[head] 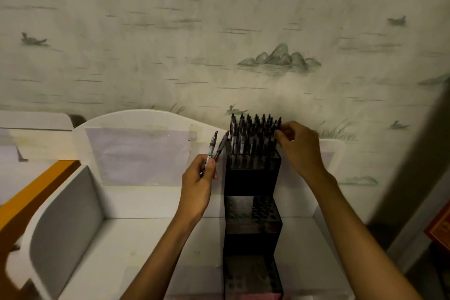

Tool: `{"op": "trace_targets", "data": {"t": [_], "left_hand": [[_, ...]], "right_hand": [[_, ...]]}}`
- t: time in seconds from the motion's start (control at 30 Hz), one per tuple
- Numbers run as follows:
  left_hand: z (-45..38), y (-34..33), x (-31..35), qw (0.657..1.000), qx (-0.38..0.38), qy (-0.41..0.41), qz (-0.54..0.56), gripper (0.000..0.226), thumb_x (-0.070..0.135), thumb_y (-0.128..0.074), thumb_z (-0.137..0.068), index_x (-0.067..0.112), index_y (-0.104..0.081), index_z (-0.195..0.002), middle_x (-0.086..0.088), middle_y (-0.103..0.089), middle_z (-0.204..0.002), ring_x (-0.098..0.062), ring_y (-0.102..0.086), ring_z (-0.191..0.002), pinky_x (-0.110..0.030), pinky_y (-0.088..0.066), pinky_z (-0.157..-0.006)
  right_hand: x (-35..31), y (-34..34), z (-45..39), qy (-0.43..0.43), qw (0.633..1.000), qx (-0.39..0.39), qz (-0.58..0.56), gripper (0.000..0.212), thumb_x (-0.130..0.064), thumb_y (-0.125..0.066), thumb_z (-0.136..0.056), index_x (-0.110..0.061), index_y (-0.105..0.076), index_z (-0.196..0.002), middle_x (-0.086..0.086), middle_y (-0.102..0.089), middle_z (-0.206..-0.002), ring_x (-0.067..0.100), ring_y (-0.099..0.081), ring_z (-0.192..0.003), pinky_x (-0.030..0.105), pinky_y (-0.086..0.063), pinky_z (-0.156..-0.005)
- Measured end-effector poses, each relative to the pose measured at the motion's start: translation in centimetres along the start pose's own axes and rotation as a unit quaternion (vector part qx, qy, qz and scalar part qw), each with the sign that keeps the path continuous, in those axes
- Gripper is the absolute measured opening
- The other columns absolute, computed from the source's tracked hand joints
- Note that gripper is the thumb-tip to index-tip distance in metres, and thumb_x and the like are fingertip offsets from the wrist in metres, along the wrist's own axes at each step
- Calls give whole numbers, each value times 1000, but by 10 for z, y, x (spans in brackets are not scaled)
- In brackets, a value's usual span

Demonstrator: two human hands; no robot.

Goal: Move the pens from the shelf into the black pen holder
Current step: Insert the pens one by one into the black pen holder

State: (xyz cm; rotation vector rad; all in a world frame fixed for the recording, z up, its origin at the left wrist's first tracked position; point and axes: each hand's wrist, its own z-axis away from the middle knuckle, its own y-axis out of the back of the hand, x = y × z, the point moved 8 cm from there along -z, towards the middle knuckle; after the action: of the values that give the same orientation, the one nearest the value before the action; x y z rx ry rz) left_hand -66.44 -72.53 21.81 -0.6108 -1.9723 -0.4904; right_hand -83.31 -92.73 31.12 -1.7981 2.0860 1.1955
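**Loading pens into a stepped black holder**

Standing upright in the top tier of the black pen holder point(253, 202) is a dense cluster of pens point(254, 139), their dark caps pointing up toward the wall. The right hand point(298, 146) reaches in from the right and touches the cluster at its right edge; its fingers are curled around the outermost pen near the cap, pinching it. The left hand point(198, 182) hovers just beside the holder's left wall and grips two loose pens point(214, 147), clear-barrelled, which fan upward and lean slightly right, their tips close to the cluster but apart from it. A printed band shows on the barrel of the leftmost of the two; its writing is too small to read. No brand or label can be read on the holder. The holder descends in three steps toward the viewer; the middle and lowest tiers show rows of round holes with nothing in them. It stands on the white shelf point(121, 238), which has a curved back panel and a raised grey side panel on the left. Behind the shelf hangs pale wallpaper point(219, 31) printed with hills, birds and grasses.
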Motion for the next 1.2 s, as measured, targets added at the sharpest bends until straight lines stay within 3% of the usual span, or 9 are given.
{"op": "trace_targets", "data": {"t": [0.17,0.3,0.4,0.57,0.77,0.97,1.07,1.2], "left_hand": [[5,-4,1,1000,-14,-2,12,18,33,-45,-105,25,-61,-101,-1,-57,-69,-4,-50,-62,-21,-45,-64],[7,-7,-3,999,-30,11,21,16,32,-46,-105,25,-61,-102,5,-56,-68,-3,-50,-62,-23,-44,-65],[8,-8,-6,999,-37,12,26,16,31,-48,-104,24,-62,-103,4,-56,-69,-3,-49,-63,-23,-44,-65],[14,-13,-8,998,-54,15,32,15,27,-50,-104,19,-62,-101,9,-56,-70,-1,-49,-63,-17,-44,-64],[18,-18,-8,997,-78,3,11,15,32,-51,-102,22,-62,-103,3,-61,-76,-4,-57,-69,-17,-49,-71],[23,-13,-16,996,-84,9,-3,10,28,-53,-102,26,-62,-104,13,-64,-77,-2,-59,-72,-13,-49,-72],[23,-8,-28,996,-84,27,-23,10,28,-54,-101,26,-64,-101,8,-63,-75,-4,-58,-72,-12,-48,-71],[27,6,-48,995,-73,52,-37,14,28,-52,-102,22,-64,-100,-2,-63,-77,-3,-56,-72,-11,-44,-70]], "right_hand": [[8,-11,13,-10,999,-37,-2,20,-23,-67,-91,-10,-74,-104,3,-74,-93,14,-68,-83,29,-55,-80],[9,-3,22,-40,999,-6,-6,15,-27,-70,-89,-13,-73,-94,-2,-72,-83,7,-65,-74,18,-50,-68],[-7,3,28,-44,998,8,-39,9,-24,-71,-89,-14,-71,-88,-5,-70,-77,7,-65,-70,18,-50,-64],[-51,-30,42,-58,971,-140,-186,11,-20,-70,-89,-12,-72,-97,-1,-72,-78,14,-68,-61,21,-56,-60],[-72,-69,56,-60,948,-239,-199,16,-21,-72,-87,-11,-72,-99,-2,-73,-75,14,-67,-55,22,-55,-56],[-64,-85,66,-92,948,-236,-191,14,-21,-74,-86,-9,-73,-92,-1,-73,-73,11,-65,-54,18,-52,-55],[-61,-80,62,-97,952,-204,-207,9,-20,-71,-88,-13,-73,-93,-3,-73,-77,10,-69,-65,16,-52,-63],[-50,-63,53,-149,929,-137,-309,6,-15,-65,-92,-14,-70,-95,4,-75,-88,16,-73,-81,23,-56,-73]]}}
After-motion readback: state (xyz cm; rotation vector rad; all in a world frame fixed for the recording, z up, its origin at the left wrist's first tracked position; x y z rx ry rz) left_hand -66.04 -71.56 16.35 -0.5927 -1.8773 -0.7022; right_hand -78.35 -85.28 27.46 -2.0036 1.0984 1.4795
